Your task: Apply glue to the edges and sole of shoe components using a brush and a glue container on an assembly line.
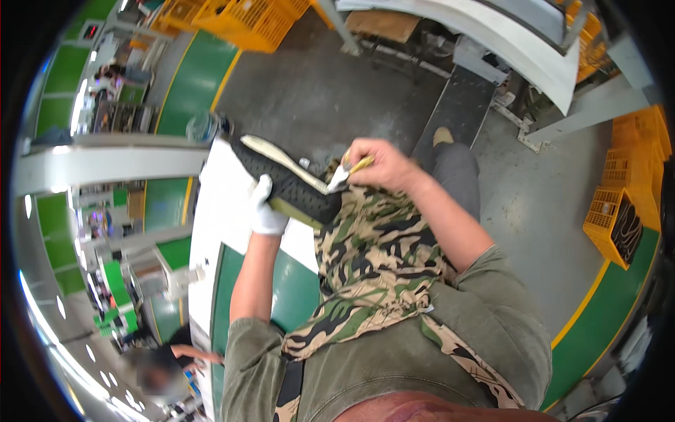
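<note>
My left hand (268,211), in a white glove, grips a black shoe (292,184) dotted with small marks. A cream strip runs along the shoe's far edge, and an olive band shows on its near edge. My bare right hand (382,164) is closed round a brush (339,177) with a yellowish handle and pale bristles. Its bristles meet the cream strip near the shoe's right end, close to my camouflage apron (380,246). The glove and fingers cover part of the shoe's left side.
A white worktable (218,190) with a green surface (292,281) lies at my left. Yellow crates (608,211) are stacked at right, and more yellow crates (246,24) stand at far left. A white-framed machine (520,42) is ahead. Another person's arm (197,353) reaches the table at lower left.
</note>
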The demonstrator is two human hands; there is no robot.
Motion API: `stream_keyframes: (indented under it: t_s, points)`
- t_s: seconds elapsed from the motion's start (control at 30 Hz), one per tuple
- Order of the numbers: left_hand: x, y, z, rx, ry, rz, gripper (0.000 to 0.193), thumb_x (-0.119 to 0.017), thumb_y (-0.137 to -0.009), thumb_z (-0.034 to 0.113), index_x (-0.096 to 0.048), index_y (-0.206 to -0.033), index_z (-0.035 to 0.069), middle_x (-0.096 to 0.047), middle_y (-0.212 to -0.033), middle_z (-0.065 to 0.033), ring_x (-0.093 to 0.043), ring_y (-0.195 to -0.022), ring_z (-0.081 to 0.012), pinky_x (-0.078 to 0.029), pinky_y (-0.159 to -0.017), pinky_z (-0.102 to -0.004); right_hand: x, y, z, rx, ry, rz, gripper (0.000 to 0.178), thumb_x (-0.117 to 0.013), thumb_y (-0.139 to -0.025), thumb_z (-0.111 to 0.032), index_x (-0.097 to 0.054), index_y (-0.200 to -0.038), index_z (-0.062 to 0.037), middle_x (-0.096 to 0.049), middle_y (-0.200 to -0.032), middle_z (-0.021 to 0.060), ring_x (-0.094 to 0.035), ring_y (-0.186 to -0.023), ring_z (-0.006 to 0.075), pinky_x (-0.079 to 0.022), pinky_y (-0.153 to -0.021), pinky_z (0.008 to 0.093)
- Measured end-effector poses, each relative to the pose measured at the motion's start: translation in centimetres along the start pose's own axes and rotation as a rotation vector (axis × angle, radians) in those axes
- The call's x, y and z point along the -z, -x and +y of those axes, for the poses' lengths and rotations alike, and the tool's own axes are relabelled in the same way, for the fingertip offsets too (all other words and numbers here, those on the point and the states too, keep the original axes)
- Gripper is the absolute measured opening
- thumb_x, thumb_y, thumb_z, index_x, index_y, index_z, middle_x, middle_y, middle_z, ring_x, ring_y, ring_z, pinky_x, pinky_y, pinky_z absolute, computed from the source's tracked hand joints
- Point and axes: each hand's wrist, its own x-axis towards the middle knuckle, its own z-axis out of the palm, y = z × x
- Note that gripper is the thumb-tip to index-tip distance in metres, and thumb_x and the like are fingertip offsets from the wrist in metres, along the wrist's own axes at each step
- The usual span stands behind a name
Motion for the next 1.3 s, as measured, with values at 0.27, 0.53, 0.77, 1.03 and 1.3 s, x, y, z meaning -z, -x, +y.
stream_keyframes:
  t_s: [0.27,0.53,0.77,1.03,1.3]
  points:
    - [-11.5,-7.0,2.4,-0.032,-0.233,-0.175,0.071,-0.072,-0.083,0.026,-0.041,-0.142,0.000,-0.056,-0.134,-0.0209,-0.056,-0.124,-0.0354,-0.043,-0.110,-0.0471,7.7,0.0,2.3,0.050,-0.187,0.486,0.019,-0.077,-0.078,0.000,-0.060,-0.087,-0.0042,-0.061,-0.082,0.0003,-0.057,-0.075,0.0077,-0.046,-0.067,0.0257]
    - [-14.6,-16.8,1.3,0.003,-0.346,-0.035,0.039,-0.072,-0.085,0.015,-0.061,-0.119,0.000,-0.067,-0.106,-0.0055,-0.065,-0.095,-0.0170,-0.052,-0.090,-0.0331,14.1,0.7,11.3,-0.192,0.051,0.933,0.021,-0.078,-0.075,-0.004,-0.058,-0.082,-0.0047,-0.060,-0.076,0.0016,-0.057,-0.072,0.0097,-0.044,-0.064,0.0286]
    - [-26.8,-16.2,3.9,-0.108,-0.225,-0.139,0.041,-0.069,-0.091,0.022,-0.057,-0.124,0.000,-0.066,-0.115,-0.0074,-0.064,-0.102,-0.0196,-0.051,-0.094,-0.0346,16.2,0.9,12.8,-0.161,-0.193,0.985,0.021,-0.078,-0.075,-0.004,-0.058,-0.082,-0.0067,-0.058,-0.072,0.0013,-0.055,-0.061,0.0110,-0.040,-0.053,0.0287]
    - [-41.1,-11.8,17.2,-0.568,-0.339,-0.336,0.044,-0.059,-0.099,0.034,-0.057,-0.127,0.000,-0.065,-0.122,-0.0104,-0.062,-0.111,-0.0232,-0.047,-0.104,-0.0379,16.6,1.0,14.6,-0.169,-0.090,0.974,0.022,-0.082,-0.071,-0.010,-0.062,-0.078,-0.0030,-0.062,-0.072,0.0027,-0.057,-0.064,0.0133,-0.044,-0.058,0.0339]
    - [-57.4,-14.5,30.6,-0.868,-0.496,-0.387,0.051,-0.063,-0.096,0.040,-0.057,-0.131,0.003,-0.064,-0.127,-0.0116,-0.061,-0.116,-0.0259,-0.047,-0.103,-0.0383,16.7,0.8,14.5,-0.119,-0.049,0.968,0.021,-0.080,-0.073,-0.005,-0.060,-0.079,-0.0041,-0.062,-0.071,0.0031,-0.058,-0.062,0.0122,-0.044,-0.055,0.0295]
